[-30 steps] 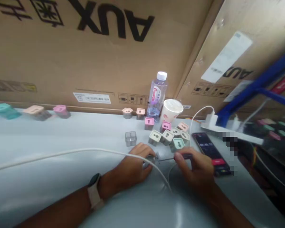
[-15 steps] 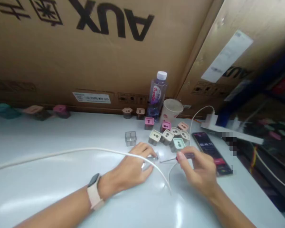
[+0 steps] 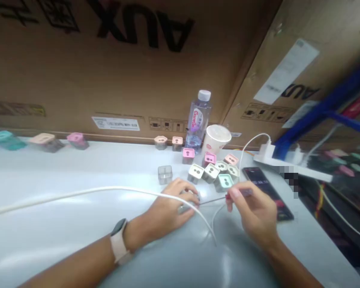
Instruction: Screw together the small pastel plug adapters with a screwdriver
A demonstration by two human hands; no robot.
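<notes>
My left hand (image 3: 172,206), with a watch on its wrist, rests on the table. Its fingers are closed round a small grey, shiny piece (image 3: 184,208), mostly covered by them. My right hand (image 3: 253,208) pinches a screwdriver (image 3: 213,201) by its reddish see-through handle. The thin shaft points left, and its tip reaches the fingertips of my left hand; the exact contact is hidden. Just beyond my left hand sits a clear grey sharpener bin (image 3: 165,175) with no lid. Several two-hole pencil sharpeners (image 3: 211,173) with pastel tops stand beyond both hands.
A water bottle (image 3: 199,120) and a paper cup (image 3: 216,138) stand before large cartons (image 3: 123,80). A phone (image 3: 268,192) lies right, near a power strip (image 3: 297,168). A white cable (image 3: 87,191) crosses over my left hand. More sharpeners (image 3: 46,141) stand far left.
The screwdriver tip has moved left, up to the fingers of my left hand. My right hand has shifted slightly; the fingers of my left hand have shifted a little round the grey piece.
</notes>
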